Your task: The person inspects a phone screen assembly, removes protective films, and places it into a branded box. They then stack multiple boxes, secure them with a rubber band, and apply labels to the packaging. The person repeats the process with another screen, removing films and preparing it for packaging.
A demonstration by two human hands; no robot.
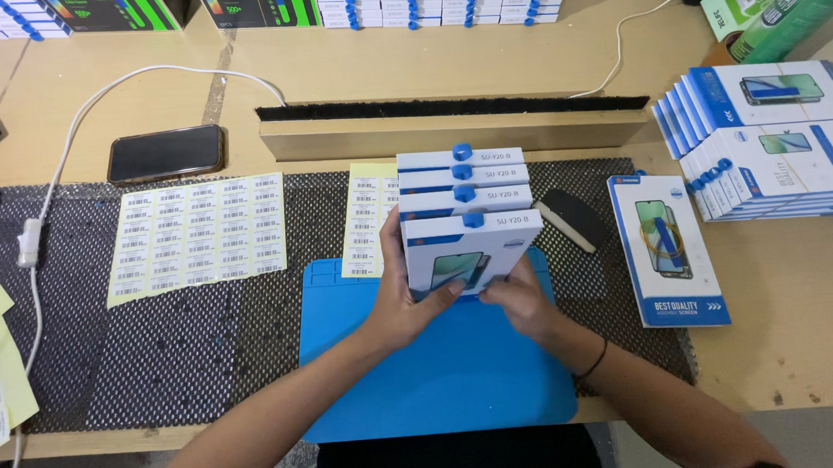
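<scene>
Together we are steadying a row of slim white-and-blue boxes (466, 202), stood on edge one behind another at the far edge of the blue mat (445, 377), so their blue hang tabs line up along the top. Our left hand (403, 297) is wrapping the front box's left edge, fingers curled shut around it with the thumb pressing across its printed face. Our right hand (520, 300) is cupping the lower right corner, fingers bent against the box; we cannot tell how tightly. Gripping from both sides is probably keeping the row upright and squared. All the boxes are closed, so we cannot tell what is inside them. One more such box (668, 249) is lying flat toward the worktop's right edge, beside two leaning rows of boxes (767, 140). Barcode label sheets (197, 238) are lying on the black mesh mat (74, 313) to the left.
</scene>
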